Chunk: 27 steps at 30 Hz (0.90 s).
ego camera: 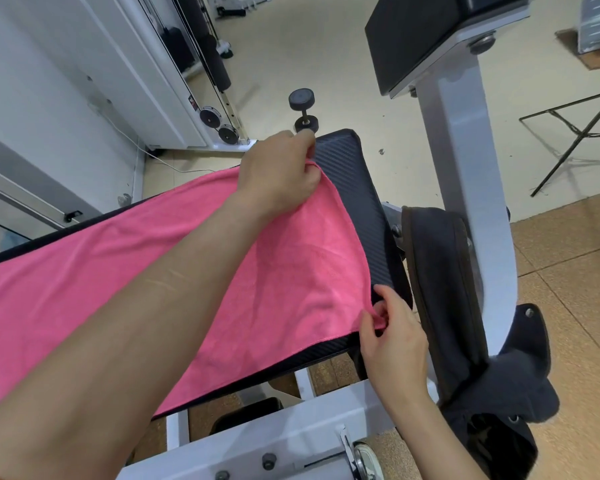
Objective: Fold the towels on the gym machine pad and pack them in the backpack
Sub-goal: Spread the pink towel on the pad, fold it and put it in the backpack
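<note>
A pink towel lies spread along the black gym machine pad, leaving the pad's right end bare. The left hand reaches across the towel and pinches its far right corner, lifting it slightly off the pad. The right hand pinches the near right corner at the pad's front edge. A dark backpack leans against the white frame just beside the pad. A dumbbell sits on the floor beyond.

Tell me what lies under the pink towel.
The black machine pad lies under the pink towel; its bare end shows beyond the corners pinched by the left hand and right hand. The rest of the pad is covered.
</note>
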Available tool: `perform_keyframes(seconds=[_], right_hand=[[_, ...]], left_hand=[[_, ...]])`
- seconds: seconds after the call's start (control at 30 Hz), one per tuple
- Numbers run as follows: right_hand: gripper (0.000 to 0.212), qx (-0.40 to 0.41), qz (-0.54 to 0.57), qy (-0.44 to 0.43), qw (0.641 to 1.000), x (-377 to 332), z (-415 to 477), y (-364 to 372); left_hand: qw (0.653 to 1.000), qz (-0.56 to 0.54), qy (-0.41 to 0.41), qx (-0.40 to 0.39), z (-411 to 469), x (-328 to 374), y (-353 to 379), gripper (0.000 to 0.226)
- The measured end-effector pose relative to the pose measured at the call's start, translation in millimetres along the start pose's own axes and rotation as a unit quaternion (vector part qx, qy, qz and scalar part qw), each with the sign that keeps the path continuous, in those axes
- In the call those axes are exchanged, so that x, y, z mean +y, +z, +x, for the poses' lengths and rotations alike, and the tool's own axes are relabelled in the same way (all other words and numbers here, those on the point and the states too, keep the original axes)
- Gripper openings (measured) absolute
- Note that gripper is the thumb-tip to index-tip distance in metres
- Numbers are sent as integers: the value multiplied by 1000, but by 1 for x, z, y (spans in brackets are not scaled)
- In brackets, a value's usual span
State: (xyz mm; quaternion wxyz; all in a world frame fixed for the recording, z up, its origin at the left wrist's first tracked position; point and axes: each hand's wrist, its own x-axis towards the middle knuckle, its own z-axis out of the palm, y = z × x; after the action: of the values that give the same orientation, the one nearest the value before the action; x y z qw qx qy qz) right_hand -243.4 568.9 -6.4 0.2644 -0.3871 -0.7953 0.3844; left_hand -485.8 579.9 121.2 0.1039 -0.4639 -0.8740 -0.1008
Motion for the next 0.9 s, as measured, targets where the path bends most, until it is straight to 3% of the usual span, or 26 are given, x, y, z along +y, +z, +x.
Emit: perform_keyframes(seconds=[0.13,0.3,0.47,0.6,0.73,0.9], right_hand=[[16,9,46,-96,994,-9,-12,-3],[16,-81,72,-185,977,-49,-30,2],[20,-167,58,-268,947,-95,-57,30],[22,-235,33,-315,919,-134,-85,65],[24,-296,17,-338,893,-176,-122,108],[21,-347,-1,-361,866,-217,-161,171]], left_hand=[[982,-158,-89,47,-13,2,-13,21],[895,-375,-229,79,-35,-17,-26,12],[827,-463,-273,164,-92,-70,-56,8],[782,-476,-302,265,-155,-145,-90,9],[769,-423,-354,323,-211,-230,-111,14],[789,-348,-418,284,-250,-313,-113,5]])
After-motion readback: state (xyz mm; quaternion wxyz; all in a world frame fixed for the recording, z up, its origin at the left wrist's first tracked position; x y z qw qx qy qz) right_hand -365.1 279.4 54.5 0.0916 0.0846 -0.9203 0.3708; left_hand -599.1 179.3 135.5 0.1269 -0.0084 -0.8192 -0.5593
